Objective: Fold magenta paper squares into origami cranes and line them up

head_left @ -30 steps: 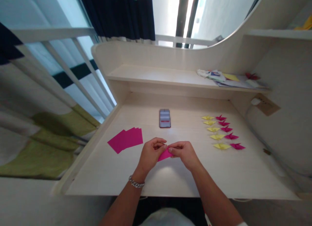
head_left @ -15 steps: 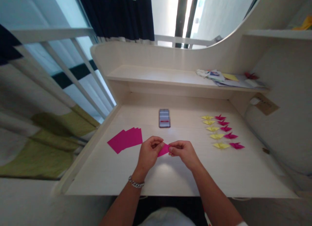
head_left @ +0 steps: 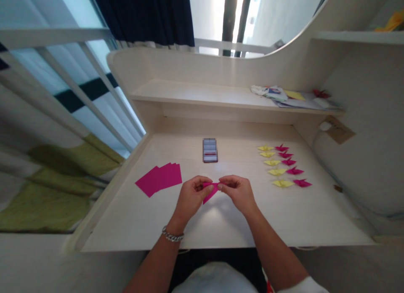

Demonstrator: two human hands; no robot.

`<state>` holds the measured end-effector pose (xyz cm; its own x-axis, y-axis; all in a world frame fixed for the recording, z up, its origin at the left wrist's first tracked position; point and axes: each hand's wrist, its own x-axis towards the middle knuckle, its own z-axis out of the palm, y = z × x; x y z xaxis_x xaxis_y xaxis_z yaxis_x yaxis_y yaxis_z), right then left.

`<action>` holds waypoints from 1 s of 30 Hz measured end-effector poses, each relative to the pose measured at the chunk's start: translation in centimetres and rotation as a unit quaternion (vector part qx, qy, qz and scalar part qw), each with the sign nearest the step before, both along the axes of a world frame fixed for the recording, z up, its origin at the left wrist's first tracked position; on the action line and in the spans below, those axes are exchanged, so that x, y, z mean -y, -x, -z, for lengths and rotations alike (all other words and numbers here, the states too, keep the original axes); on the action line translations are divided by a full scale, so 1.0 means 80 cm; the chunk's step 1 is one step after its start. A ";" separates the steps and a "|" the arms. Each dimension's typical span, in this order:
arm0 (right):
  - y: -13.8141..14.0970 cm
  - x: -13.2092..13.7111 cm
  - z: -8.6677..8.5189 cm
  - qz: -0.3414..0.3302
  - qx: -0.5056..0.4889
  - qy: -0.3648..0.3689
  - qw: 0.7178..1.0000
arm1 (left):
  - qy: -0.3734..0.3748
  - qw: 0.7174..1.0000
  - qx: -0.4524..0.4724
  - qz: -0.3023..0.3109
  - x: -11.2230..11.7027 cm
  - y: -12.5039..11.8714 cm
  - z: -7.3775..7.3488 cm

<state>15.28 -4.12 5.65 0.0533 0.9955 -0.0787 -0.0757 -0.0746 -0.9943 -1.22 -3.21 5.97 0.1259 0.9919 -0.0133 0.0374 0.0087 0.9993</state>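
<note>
Head view: your left hand (head_left: pixel 189 196) and right hand (head_left: pixel 238 193) both pinch the folded pink paper (head_left: pixel 208 191) along its top edge, thumbs and forefingers closed on it. It is held just above the desk (head_left: pixel 221 227), right in front of you — a crease being worked, I judge. Sharpening that crease calls for fingertips kept close together. No writing can be read — the small device (head_left: pixel 210 150) is blurred and the shelf papers (head_left: pixel 284 95) are too small.
</note>
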 end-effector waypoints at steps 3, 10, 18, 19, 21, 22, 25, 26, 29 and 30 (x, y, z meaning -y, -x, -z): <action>0.002 0.003 -0.003 -0.008 0.004 -0.016 1.000 | -0.009 0.999 -0.040 0.014 0.001 0.000 -0.008; 0.003 0.004 -0.006 -0.017 -0.023 -0.028 0.999 | -0.027 0.997 -0.069 0.005 0.001 0.001 -0.007; 0.004 0.002 -0.011 -0.002 -0.040 0.005 0.999 | -0.032 0.996 -0.083 -0.001 0.003 0.001 -0.012; 0.004 0.001 -0.012 -0.004 -0.044 0.008 0.999 | -0.035 0.996 -0.084 0.001 0.003 0.002 -0.012; 0.004 0.000 -0.012 -0.008 -0.055 0.011 0.998 | -0.041 0.995 -0.087 0.007 0.003 0.002 -0.010; 0.003 0.000 -0.012 -0.012 -0.059 0.012 0.998 | -0.043 0.995 -0.090 0.009 0.003 0.003 -0.009; 0.001 0.000 -0.009 -0.037 -0.055 0.015 0.998 | -0.048 0.993 -0.105 0.009 0.002 0.004 -0.006; 0.001 0.000 -0.008 -0.046 -0.048 0.014 0.998 | -0.051 0.993 -0.110 0.009 0.002 0.004 -0.005; -0.001 0.001 -0.005 -0.057 -0.031 0.001 0.998 | -0.049 0.992 -0.113 0.010 0.002 0.002 -0.006; -0.001 0.002 -0.004 -0.054 -0.030 -0.005 0.998 | -0.041 0.993 -0.109 0.010 0.002 0.002 -0.007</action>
